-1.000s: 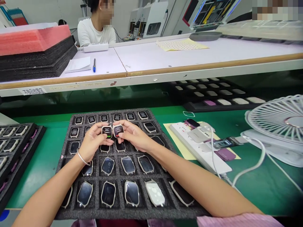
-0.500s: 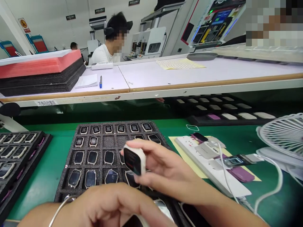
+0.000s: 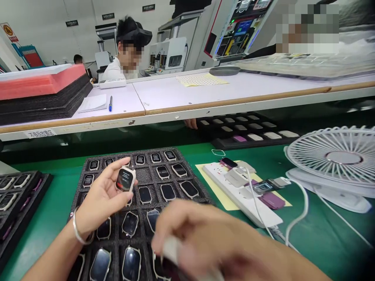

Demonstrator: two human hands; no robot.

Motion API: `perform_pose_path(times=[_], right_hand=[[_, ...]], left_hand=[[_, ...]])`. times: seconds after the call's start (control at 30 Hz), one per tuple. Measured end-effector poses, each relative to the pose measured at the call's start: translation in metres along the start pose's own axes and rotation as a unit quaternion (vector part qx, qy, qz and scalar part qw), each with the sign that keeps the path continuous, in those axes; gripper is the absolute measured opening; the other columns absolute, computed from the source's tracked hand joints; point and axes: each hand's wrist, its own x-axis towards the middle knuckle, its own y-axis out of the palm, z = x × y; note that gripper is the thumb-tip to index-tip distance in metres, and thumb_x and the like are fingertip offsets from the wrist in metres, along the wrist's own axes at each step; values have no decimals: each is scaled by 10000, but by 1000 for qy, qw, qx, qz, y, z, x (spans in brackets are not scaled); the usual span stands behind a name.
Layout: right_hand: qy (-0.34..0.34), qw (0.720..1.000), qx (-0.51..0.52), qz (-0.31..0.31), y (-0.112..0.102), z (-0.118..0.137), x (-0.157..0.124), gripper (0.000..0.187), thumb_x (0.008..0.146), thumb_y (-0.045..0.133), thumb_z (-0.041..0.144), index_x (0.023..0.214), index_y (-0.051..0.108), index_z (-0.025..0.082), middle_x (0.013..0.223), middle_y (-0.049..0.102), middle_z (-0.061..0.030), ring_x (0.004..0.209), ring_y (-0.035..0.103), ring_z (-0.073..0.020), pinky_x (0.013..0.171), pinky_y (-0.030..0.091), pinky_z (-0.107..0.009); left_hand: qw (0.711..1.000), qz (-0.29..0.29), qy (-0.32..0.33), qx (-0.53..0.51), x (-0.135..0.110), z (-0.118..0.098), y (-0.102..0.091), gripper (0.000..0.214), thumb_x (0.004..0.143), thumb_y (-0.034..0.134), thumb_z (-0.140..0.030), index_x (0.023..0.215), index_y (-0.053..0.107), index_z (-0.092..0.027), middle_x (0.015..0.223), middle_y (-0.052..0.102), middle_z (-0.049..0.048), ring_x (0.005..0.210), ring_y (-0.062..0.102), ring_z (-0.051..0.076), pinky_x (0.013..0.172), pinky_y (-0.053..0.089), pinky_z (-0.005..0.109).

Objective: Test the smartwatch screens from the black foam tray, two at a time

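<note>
Green desk [image 3: 328,239] runs beneath your arms. Nearest you, at 6 o'clock, your right hand [image 3: 202,234] has its fingers closed round a pale-edged item [image 3: 172,249], too blurred to name. At 8 o'clock, your left hand [image 3: 102,191] grasps a watch [image 3: 125,179] between thumb and fingers, its lit screen showing text above a red patch. Below your 2 hands lies a black foam tray [image 3: 143,175] with more watches in its compartments. Between 4 and 5 o'clock, a white power strip [image 3: 243,203] rests partly on a yellow sheet [image 3: 220,191]; a fan [image 3: 344,157] stands at 3 o'clock. Beyond, at 12 o'clock, a co-worker's hand [image 3: 191,123] shows beneath a white shelf [image 3: 187,95]. On that shelf, at 10 o'clock, pink foam [image 3: 35,82] tops black foam [image 3: 38,100]. Farthest, at 11 o'clock, you face a person [image 3: 113,72] in white.
</note>
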Motion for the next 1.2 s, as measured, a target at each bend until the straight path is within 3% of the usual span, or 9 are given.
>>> perform_pose_path(times=[0.07, 0.13, 0.27, 0.37, 0.6, 0.87, 1.2], right_hand=[[-24, 993, 63, -94, -9, -21, 15, 467, 792, 801, 322, 1234, 649, 315, 1186, 673, -84, 1016, 693, -217, 816, 577, -325], [-11, 968, 170, -186, -20, -48, 30, 525, 785, 806, 395, 1264, 613, 300, 1114, 701, -75, 855, 708, -179, 769, 587, -330], [64, 920, 284, -261, -46, -96, 51, 428, 770, 825, 354, 1133, 638, 227, 1042, 736, -68, 808, 722, -160, 767, 577, -298], [73, 905, 303, -289, -60, -113, 54, 353, 752, 841, 309, 1021, 637, 205, 997, 758, -71, 839, 740, -172, 805, 579, -301], [80, 915, 296, -260, -57, -114, 50, 486, 764, 836, 312, 1168, 585, 211, 1009, 768, -81, 851, 755, -166, 850, 573, -301], [94, 935, 259, -225, -54, -122, 47, 624, 778, 820, 290, 1330, 531, 259, 1092, 751, -61, 944, 752, -184, 961, 537, -364], [93, 935, 266, -217, -58, -119, 46, 570, 787, 803, 269, 1303, 562, 256, 1158, 742, -91, 976, 747, -213, 1030, 488, -431]], left_hand=[[999, -33, -26, 2, 12, 13, -3, 648, 676, 813, -165, 1275, 573, -237, 927, 665, 29, 728, 596, 120, 559, 487, 168], [997, -67, -40, 3, 21, 25, -7, 628, 649, 820, -176, 1228, 580, -210, 905, 649, 12, 645, 545, 89, 503, 455, 163], [992, -110, -64, -9, 33, 43, -12, 584, 601, 822, -177, 1128, 573, -174, 885, 647, -2, 537, 480, 47, 452, 408, 166], [989, -121, -79, -20, 37, 50, -13, 579, 583, 825, -176, 1098, 562, -168, 878, 654, -6, 513, 483, 35, 463, 410, 172], [987, -114, -85, -68, 33, 52, -10, 607, 619, 841, -187, 1155, 556, -163, 879, 651, -17, 528, 538, 39, 497, 433, 178], [975, -111, -114, -152, 32, 46, -11, 528, 797, 724, -250, 1278, 533, -146, 865, 712, 43, 620, 687, 136, 608, 555, 250], [982, -104, -69, -142, 28, 44, -12, 532, 796, 724, -324, 1264, 544, -146, 818, 711, 37, 643, 695, 156, 637, 558, 269]])
